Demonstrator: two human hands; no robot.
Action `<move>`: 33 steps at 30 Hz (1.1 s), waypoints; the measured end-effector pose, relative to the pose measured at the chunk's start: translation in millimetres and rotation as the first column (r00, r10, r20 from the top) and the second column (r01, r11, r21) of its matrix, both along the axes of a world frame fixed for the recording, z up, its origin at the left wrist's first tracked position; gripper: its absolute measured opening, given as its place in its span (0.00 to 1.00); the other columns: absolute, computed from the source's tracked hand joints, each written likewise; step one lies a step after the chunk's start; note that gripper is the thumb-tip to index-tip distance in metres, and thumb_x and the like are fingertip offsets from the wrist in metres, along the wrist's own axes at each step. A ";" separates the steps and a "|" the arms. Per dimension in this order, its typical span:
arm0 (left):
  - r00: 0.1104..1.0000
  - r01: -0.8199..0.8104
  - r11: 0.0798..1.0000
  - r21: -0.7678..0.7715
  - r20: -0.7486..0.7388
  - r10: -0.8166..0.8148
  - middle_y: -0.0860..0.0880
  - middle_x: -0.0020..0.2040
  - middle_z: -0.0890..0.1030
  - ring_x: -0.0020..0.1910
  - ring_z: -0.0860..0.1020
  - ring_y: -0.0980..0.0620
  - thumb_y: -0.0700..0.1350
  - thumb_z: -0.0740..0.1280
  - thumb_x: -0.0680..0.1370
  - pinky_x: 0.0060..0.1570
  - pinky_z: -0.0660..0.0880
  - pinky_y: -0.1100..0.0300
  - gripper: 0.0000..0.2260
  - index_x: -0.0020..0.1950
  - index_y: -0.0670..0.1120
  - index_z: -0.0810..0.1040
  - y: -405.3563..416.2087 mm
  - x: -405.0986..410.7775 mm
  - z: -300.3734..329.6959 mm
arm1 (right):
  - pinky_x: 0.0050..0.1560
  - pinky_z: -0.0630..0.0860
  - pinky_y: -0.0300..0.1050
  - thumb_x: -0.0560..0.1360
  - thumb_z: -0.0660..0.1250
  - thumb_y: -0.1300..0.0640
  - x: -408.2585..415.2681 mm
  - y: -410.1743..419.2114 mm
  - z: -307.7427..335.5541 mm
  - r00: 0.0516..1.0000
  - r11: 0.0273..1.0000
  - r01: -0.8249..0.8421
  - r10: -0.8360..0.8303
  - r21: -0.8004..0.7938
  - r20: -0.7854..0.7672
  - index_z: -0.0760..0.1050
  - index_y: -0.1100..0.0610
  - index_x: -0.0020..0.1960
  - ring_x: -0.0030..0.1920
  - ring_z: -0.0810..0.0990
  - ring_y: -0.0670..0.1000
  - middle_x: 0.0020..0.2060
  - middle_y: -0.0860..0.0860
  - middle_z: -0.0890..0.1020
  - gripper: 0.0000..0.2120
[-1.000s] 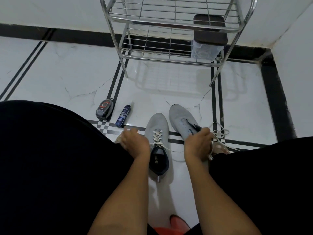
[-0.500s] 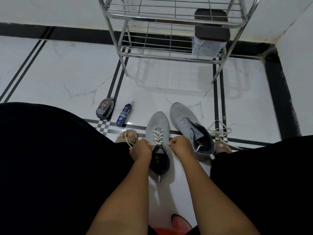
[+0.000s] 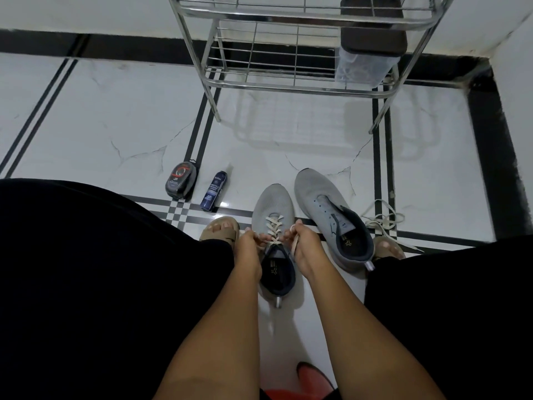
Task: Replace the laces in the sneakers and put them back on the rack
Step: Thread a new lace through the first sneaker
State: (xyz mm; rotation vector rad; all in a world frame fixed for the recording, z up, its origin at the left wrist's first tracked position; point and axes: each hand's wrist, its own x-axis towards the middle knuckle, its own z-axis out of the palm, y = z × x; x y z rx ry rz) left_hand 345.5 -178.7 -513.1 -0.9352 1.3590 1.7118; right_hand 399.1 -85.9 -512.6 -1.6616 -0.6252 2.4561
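Observation:
Two grey sneakers stand on the white tiled floor between my knees. The left sneaker (image 3: 272, 206) carries a cream lace (image 3: 273, 228) threaded through its eyelets. My left hand (image 3: 247, 249) pinches one end of that lace at the shoe's left side. My right hand (image 3: 305, 246) pinches the other end, which hangs down beside the tongue. The right sneaker (image 3: 323, 194) has bare eyelets and no lace. A loose cream lace (image 3: 380, 219) lies in a heap on the floor to its right. The steel shoe rack (image 3: 300, 85) stands beyond the shoes.
A dark polish tin (image 3: 181, 180) and a blue cleaner bottle (image 3: 214, 192) lie on the floor left of the shoes. A clear box with a dark lid (image 3: 366, 50) sits on the rack's lower shelf. My sandalled feet (image 3: 220, 229) flank the shoes. A wall corner closes the right side.
My right hand left the unlaced right sneaker and came over to the left sneaker. Both hands now hold the lace ends close together over its tongue.

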 end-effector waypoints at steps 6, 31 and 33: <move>0.995 -0.098 0.992 0.082 0.016 0.097 0.50 0.25 0.71 0.30 0.70 0.52 0.40 0.53 0.83 0.37 0.72 0.60 0.16 0.34 0.45 0.66 0.6 1.6 -6.7 | 0.25 0.69 0.36 0.83 0.55 0.60 1.7 -0.1 -17.0 0.993 0.993 0.080 -0.087 0.084 0.081 0.68 0.55 0.40 0.22 0.66 0.45 0.25 0.49 0.67 0.13; 0.941 0.295 0.951 0.086 -0.200 -0.274 0.46 0.46 0.82 0.40 0.79 0.52 0.37 0.60 0.81 0.54 0.76 0.54 0.12 0.63 0.45 0.76 3.0 1.5 -22.3 | 0.53 0.79 0.46 0.78 0.61 0.69 8.7 1.2 -29.6 0.971 0.951 -0.222 0.235 0.215 -0.035 0.78 0.59 0.56 0.37 0.80 0.48 0.42 0.56 0.83 0.12; 0.946 0.275 0.960 0.059 -0.197 -0.259 0.44 0.45 0.81 0.38 0.79 0.51 0.36 0.62 0.80 0.53 0.76 0.52 0.10 0.60 0.45 0.75 3.2 1.1 -22.5 | 0.44 0.80 0.41 0.78 0.61 0.70 8.7 1.3 -29.3 0.972 0.949 -0.222 0.234 0.222 -0.030 0.77 0.61 0.56 0.34 0.80 0.47 0.41 0.56 0.83 0.11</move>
